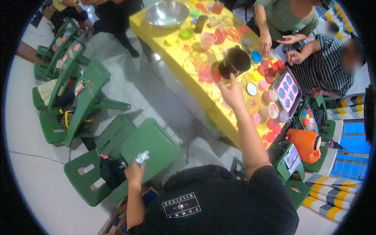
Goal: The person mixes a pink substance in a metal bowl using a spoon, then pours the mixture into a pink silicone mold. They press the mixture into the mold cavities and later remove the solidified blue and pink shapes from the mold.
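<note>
My right hand (232, 92) reaches over the yellow-covered table (188, 63), its fingers at the near edge of a dark round container (239, 60). It appears to grip that edge; part of the grip is hidden. Near this hand lie a white round lid (251, 89) and a red smear (207, 73) on the cover. My left hand (134, 173) is low at the left, closed around a crumpled, silvery-white wad (142, 157). Beneath that hand are a green chair's writing board (152, 147) and a black bag (113, 171).
A steel basin (167, 13) stands at the table's far end. Plastic cups (208, 40), red moulded pieces (267, 70) and a tray with a pink mould (286, 89) crowd the table. Two people (323, 61) work opposite. An orange jug (304, 145) and green chairs (88, 79) flank the table.
</note>
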A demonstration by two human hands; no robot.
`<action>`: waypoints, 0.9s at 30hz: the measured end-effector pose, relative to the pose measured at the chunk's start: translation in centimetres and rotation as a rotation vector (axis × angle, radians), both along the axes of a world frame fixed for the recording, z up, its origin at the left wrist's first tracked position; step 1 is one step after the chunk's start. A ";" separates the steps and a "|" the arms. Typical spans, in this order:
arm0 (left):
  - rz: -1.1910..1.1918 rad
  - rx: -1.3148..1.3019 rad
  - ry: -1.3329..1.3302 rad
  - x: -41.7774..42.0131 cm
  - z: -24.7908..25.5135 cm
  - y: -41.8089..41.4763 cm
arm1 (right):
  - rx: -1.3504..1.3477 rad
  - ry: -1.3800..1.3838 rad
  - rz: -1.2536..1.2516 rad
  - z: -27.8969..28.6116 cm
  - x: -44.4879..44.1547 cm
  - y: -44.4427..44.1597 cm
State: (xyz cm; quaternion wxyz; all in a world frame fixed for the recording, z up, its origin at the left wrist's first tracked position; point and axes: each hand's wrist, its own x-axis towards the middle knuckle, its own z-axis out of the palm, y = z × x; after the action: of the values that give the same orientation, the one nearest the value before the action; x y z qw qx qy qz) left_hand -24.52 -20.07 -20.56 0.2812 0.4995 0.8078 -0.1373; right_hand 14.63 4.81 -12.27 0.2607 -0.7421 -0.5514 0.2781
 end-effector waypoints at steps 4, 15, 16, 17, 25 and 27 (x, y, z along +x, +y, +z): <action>-0.137 -0.045 0.107 2.0 0.6 2.5 | -0.204 -0.075 0.160 -2.9 -5.2 -3.6; -0.332 0.362 -0.073 10.4 4.4 7.1 | -0.473 -0.115 0.701 -2.6 -8.8 -10.1; -0.307 0.387 -0.118 11.0 5.1 7.8 | -0.469 -0.145 0.693 -1.9 -8.5 -10.0; -0.284 0.412 -0.163 11.4 5.8 8.4 | -0.433 -0.162 0.700 -1.4 -8.3 -9.9; -0.136 0.533 -0.183 12.0 7.9 8.1 | -0.379 -0.217 0.836 -0.5 -9.0 -11.3; -0.130 0.532 -0.171 11.8 8.0 7.4 | -0.451 -0.215 0.840 0.3 -9.1 -11.5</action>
State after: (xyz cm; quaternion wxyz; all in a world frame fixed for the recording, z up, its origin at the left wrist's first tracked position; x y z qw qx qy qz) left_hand -12.76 -12.63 -12.54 0.1979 0.6161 0.7552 0.1045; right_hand 5.52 -6.71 -11.98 -0.0999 -0.5177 -0.7530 0.3937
